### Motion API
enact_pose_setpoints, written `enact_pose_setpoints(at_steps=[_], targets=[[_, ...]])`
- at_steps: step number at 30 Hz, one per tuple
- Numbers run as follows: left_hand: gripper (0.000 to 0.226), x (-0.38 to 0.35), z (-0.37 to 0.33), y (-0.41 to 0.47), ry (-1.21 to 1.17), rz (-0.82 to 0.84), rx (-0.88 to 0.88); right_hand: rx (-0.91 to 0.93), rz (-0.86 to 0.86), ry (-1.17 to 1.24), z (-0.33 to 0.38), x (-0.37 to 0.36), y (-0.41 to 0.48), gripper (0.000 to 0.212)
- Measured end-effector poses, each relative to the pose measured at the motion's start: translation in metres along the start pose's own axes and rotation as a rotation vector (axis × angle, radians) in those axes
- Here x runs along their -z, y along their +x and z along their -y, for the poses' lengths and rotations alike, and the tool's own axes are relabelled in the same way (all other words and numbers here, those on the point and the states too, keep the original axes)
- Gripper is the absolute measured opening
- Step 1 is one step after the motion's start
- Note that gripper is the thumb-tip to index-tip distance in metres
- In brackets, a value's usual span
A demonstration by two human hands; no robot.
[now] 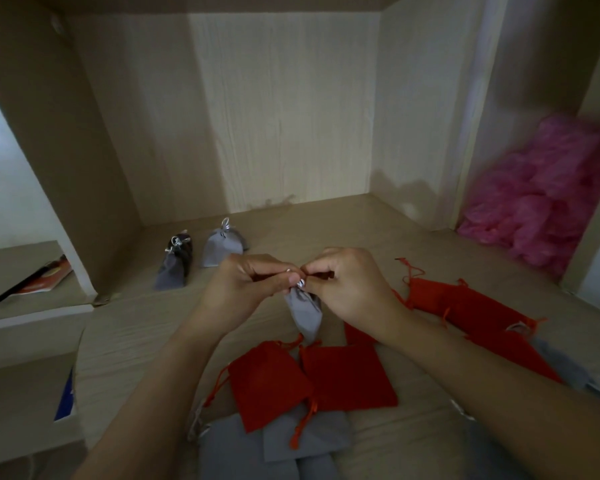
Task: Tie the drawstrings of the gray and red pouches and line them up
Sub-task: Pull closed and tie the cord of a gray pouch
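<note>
A small gray soft-cloth pouch (pixel 305 315) hangs over the pale wooden shelf (pixel 136 337). The left hand (pixel 246 282) and right hand (pixel 347 285) both pinch its silvery drawstring (pixel 300 283) at the gathered neck. It looks light and limp, and the cord looks slick, so the neck is the best hold. Beyond it to the left stand two tied gray pouches (pixel 222 247), with bare shelf beside them. Flat red cloth pouches (pixel 312 379) crowd the nearer side.
</note>
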State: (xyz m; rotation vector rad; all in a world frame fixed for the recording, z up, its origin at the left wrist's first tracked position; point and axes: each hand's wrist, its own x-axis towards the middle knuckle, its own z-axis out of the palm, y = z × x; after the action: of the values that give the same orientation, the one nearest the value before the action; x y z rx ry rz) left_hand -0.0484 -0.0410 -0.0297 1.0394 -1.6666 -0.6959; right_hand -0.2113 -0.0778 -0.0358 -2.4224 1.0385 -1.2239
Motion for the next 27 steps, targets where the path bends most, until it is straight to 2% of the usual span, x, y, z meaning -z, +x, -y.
enact_pose_setpoints(at_steps=[5,8,15,20,22,24,27], targets=[[0.011,0.005,-0.002,-0.002,0.093,0.031,0.014,-0.023,0.005,0.029,0.0,-0.001,-0.001,0.005],[0.012,0.008,0.002,-0.001,0.255,0.046,-0.034,-0.042,0.023,0.035,-0.001,-0.003,-0.004,0.005],[0.007,-0.001,0.001,-0.001,0.598,-0.105,-0.282,-0.166,0.004,0.07,0.002,0.001,-0.003,0.006],[0.006,-0.01,-0.003,-0.003,0.733,-0.193,-0.359,-0.184,-0.029,0.132,0.007,0.004,-0.003,0.005],[0.004,-0.011,-0.005,-0.004,0.709,-0.272,-0.405,-0.224,-0.025,0.232,0.005,0.006,0.0,0.017],[0.003,-0.011,-0.008,-0.005,0.671,-0.335,-0.452,-0.357,-0.048,0.426,0.006,0.009,0.004,0.032],[0.011,-0.013,-0.008,-0.006,0.683,-0.337,-0.521,-0.531,0.004,0.641,0.002,0.008,0.006,0.032]])
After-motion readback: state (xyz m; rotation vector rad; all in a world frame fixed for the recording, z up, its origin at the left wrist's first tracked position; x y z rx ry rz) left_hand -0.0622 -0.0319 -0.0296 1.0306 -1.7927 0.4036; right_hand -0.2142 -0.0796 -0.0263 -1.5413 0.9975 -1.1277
